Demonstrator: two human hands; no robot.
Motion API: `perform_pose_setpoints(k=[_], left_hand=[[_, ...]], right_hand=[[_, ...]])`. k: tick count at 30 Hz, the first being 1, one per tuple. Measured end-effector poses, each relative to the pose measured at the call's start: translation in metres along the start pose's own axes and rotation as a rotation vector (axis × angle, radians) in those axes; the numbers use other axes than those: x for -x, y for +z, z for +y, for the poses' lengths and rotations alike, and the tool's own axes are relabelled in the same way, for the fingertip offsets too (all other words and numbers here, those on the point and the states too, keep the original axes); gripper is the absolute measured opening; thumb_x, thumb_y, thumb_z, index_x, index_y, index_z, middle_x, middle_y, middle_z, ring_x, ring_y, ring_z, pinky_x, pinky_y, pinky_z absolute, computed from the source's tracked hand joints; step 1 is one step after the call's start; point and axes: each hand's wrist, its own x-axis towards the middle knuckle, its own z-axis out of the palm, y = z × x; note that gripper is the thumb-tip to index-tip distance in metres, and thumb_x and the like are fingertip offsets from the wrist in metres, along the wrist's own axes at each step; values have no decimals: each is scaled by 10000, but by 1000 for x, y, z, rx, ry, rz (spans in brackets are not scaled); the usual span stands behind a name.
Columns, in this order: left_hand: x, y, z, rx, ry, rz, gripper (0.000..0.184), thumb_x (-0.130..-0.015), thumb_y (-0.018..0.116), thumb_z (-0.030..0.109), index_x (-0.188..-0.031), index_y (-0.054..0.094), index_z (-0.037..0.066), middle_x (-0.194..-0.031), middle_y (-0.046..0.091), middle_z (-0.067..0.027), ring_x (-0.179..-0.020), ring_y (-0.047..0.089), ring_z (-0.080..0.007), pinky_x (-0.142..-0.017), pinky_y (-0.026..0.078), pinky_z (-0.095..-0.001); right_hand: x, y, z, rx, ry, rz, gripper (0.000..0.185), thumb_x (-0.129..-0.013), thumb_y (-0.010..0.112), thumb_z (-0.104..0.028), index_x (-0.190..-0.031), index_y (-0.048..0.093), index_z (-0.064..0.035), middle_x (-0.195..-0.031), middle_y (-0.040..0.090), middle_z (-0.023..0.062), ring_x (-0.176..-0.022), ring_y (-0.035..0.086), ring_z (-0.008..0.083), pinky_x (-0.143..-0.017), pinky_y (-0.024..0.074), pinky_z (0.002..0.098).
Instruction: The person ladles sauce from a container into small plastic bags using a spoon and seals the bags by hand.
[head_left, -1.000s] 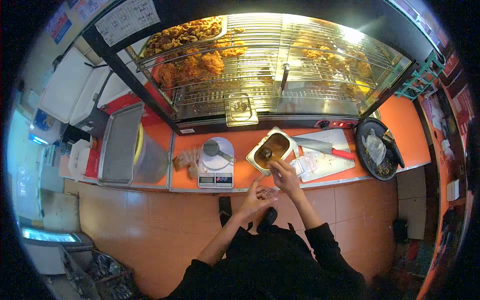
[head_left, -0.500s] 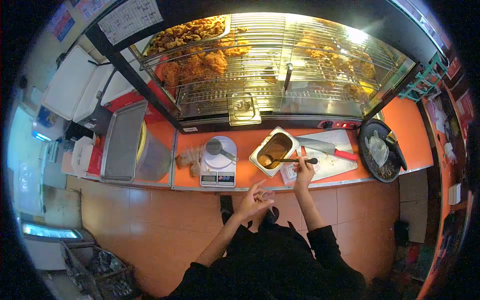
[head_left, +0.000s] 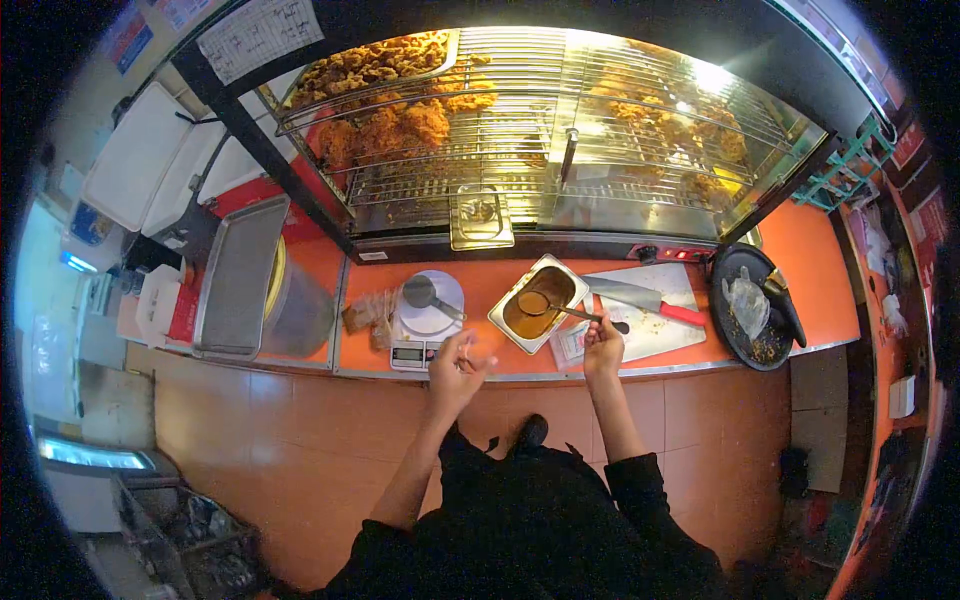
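Observation:
My right hand (head_left: 603,346) is closed round the dark handle of a ladle (head_left: 570,313). The ladle's bowl holds brown sauce (head_left: 527,324) and sits over a steel pan (head_left: 500,316) with more of it inside. Left of the pan, at the counter's front edge, my left hand (head_left: 457,372) has its fingers curled round a small clear plastic cup (head_left: 482,355), blurred and partly hidden. Close beyond that hand is a white kitchen scale (head_left: 412,355) with a grey scoop (head_left: 422,293) on its round plate.
A red-handled cleaver (head_left: 630,296) lies on a white cutting board (head_left: 680,335). Farther right stands a black pan (head_left: 730,333) with a plastic bag. Behind, a heated display case (head_left: 590,240) holds fried chicken (head_left: 420,122). A metal tray (head_left: 232,275) leans at left.
My left hand has moved left and up, towards the scale, with the clear cup. The ladle's bowl has risen in the pan and now shows sauce in it.

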Motion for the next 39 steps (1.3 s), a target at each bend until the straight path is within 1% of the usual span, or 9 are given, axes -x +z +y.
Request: perform_pose_setpoints(k=[3,10,11,16,19,24,27,30,39], left_hand=[[-22,-7,28,-119,91,105,565,-709,827,159,-1217,595,74,-820,668,-16,-571,521,-38,-521,411,-228],[-68,-1,58,-6,153,148,442,-713,821,130,-1109,633,71,-841,681,-18,-578,536,-48,-535,428,-229],[-70,0,63,-19,157,146,421,-706,819,131,-1078,634,68,-892,672,-45,-596,571,-87,-542,453,-236],[-72,7,64,18,193,145,410,-695,819,133,-1052,629,70,-932,663,-74,-652,638,-145,-561,497,-256],[-72,9,62,-52,130,83,436,-692,821,137,-1071,616,69,-948,666,-77,-671,645,-159,-592,509,-272],[-84,17,49,-70,263,104,565,-699,829,162,-1197,576,81,-941,708,-62,-729,685,-148,-628,541,-279],[-89,22,51,-45,237,75,601,-706,827,170,-1235,555,84,-948,708,-79,-750,693,-163,-651,549,-288],[-93,27,53,-37,197,62,640,-661,831,141,-1231,551,63,-959,685,-104,-669,653,-188,-616,526,-312],[-96,37,46,-54,194,60,671,-660,832,154,-1253,529,71,-943,684,-97,-657,658,-184,-608,532,-319]], right_hand=[[9,24,-17,25,-70,-23,128,-949,562,-134,-938,588,-9,-742,590,19,-623,547,88,-535,445,181],[31,77,-56,7,-214,-163,173,-953,559,-146,-915,632,6,-736,585,9,-664,560,59,-509,438,166],[38,80,-57,14,-222,-174,188,-952,574,-167,-918,633,8,-731,584,8,-662,557,50,-508,444,168],[21,46,-37,38,-212,-119,205,-958,575,-185,-942,617,14,-787,587,24,-665,550,68,-529,454,171],[21,40,-33,52,-190,-70,201,-965,565,-191,-938,612,3,-773,575,22,-651,533,71,-531,447,173],[38,74,-55,29,-234,-153,182,-963,569,-181,-923,624,-12,-708,566,-2,-631,537,67,-530,440,168],[44,94,-67,12,-306,-147,185,-961,567,-188,-967,622,-12,-726,581,23,-598,512,81,-530,434,190],[47,98,-67,23,-317,-139,195,-965,562,-188,-969,622,-2,-724,562,15,-601,501,74,-535,434,185],[33,71,-49,76,-306,-102,198,-946,594,-190,-903,635,-1,-705,568,7,-598,510,56,-520,428,163]])
